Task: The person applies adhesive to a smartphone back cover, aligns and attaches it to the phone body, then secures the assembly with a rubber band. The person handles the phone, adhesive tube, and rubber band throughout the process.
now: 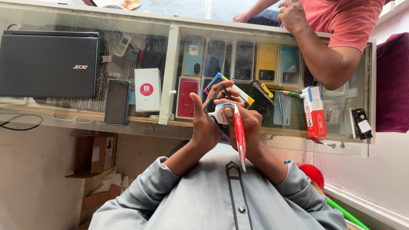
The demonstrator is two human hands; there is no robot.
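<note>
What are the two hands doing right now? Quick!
Left hand: closed around a dark phone.
Right hand: closed on a red-and-white glue tube, nozzle at the phone.

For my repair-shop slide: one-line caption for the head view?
Left hand holds a phone; right hand squeezes a glue tube onto it.

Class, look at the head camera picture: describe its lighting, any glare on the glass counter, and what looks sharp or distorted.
Head view: soft, even daylight, no hard shadows; pale reflections haze the glass display counter near the closed black laptop; the left hand, right hand and red-and-white glue tube are sharp; the counter edges bow slightly, as with a wide lens.
</note>
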